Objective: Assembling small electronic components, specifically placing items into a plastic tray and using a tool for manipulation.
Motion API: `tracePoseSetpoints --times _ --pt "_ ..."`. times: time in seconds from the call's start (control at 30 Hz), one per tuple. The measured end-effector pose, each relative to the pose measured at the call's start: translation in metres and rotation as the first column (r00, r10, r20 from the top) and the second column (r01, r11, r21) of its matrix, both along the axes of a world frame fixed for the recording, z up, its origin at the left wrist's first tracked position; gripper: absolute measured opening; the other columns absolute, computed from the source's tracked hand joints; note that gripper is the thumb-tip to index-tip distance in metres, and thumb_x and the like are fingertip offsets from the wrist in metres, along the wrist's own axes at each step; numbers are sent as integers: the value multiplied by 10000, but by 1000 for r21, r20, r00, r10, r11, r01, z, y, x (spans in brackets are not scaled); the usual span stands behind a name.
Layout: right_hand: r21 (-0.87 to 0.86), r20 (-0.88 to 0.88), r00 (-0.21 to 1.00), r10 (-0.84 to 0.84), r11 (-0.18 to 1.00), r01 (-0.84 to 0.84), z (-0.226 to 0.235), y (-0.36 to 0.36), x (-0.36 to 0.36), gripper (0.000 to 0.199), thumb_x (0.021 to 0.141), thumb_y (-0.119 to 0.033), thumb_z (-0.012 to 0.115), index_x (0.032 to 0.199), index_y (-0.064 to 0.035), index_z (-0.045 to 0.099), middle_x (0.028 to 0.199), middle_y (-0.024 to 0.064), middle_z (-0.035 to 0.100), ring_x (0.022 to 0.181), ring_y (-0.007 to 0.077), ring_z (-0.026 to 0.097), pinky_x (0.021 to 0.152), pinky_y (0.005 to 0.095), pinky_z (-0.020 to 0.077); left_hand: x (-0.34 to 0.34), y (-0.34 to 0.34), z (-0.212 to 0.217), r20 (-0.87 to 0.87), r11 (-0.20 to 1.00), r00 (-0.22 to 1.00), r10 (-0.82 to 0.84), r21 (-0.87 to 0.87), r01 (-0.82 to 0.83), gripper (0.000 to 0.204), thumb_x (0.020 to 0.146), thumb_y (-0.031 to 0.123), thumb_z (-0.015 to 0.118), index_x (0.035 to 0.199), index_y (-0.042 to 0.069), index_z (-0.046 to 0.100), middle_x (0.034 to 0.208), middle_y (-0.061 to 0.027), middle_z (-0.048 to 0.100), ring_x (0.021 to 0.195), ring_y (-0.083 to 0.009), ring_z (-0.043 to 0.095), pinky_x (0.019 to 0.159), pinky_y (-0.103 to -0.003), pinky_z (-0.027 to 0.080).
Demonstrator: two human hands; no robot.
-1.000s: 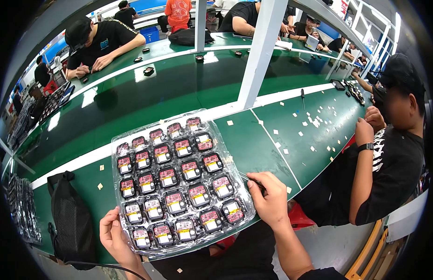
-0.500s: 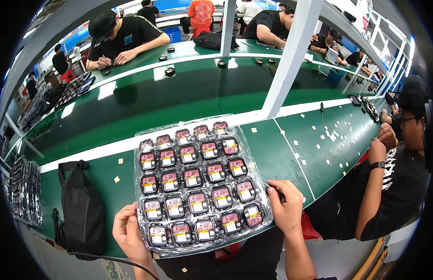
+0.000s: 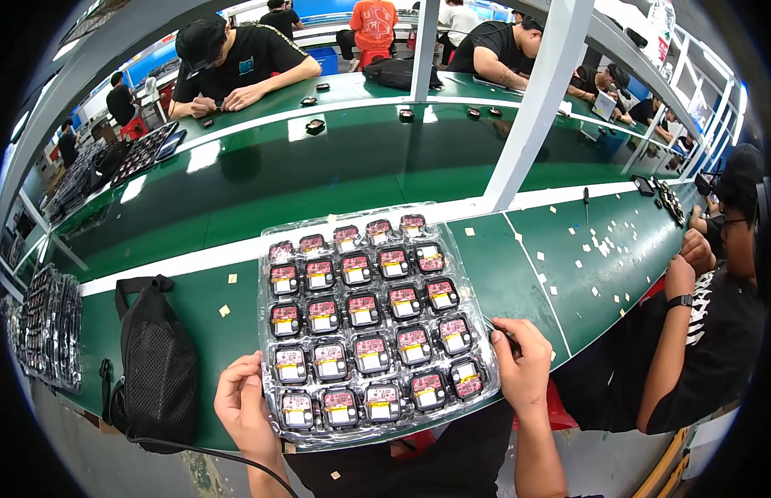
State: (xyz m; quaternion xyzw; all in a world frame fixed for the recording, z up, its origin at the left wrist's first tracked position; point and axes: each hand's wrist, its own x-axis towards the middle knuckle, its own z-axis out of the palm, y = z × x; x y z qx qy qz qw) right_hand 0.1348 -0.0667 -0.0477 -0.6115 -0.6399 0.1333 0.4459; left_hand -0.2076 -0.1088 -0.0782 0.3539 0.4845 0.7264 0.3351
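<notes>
A clear plastic tray (image 3: 269, 332) lies on the green workbench in front of me, its pockets filled with several small red and black circuit modules (image 3: 362, 310) with yellow and white labels. My left hand (image 3: 242, 404) grips the tray's near left corner. My right hand (image 3: 522, 365) holds the tray's right edge, and a thin dark tool shows between its fingers.
A black mesh bag (image 3: 157, 365) with a cable lies left of the tray. Stacked trays (image 3: 45, 328) stand at the far left. A white post (image 3: 526, 104) rises behind the tray. Small paper scraps (image 3: 601, 245) dot the bench right, beside a seated person (image 3: 709, 307). Other people work at the far bench.
The view has shifted so the tray now sits more to the right and lower. Both hands have kept their hold on its near corners.
</notes>
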Motion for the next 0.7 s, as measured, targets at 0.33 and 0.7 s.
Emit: tracePoseSetpoints --times 0.33,0.7 --pt "35 -37 999 -5 999 6 -3 3 -4 156 907 31 677 1059 45 712 861 118 673 682 159 605 610 275 465 0 -1 3 -20 1000 1000 13 -8 -13 98 975 -36 576 1046 -50 642 1193 -175 662 1155 -235 637 1050 -363 476" --pt "25 -10 1000 10 1000 -10 -4 4 0 180 908 -6 713 1087 14 716 922 140 698 707 230 680 635 319 536 -2 1 -3 -23 999 999 34 -3 -34 83 996 -15 548 1031 -38 619 1184 -148 644 1132 -217 627 1039 -358 476"
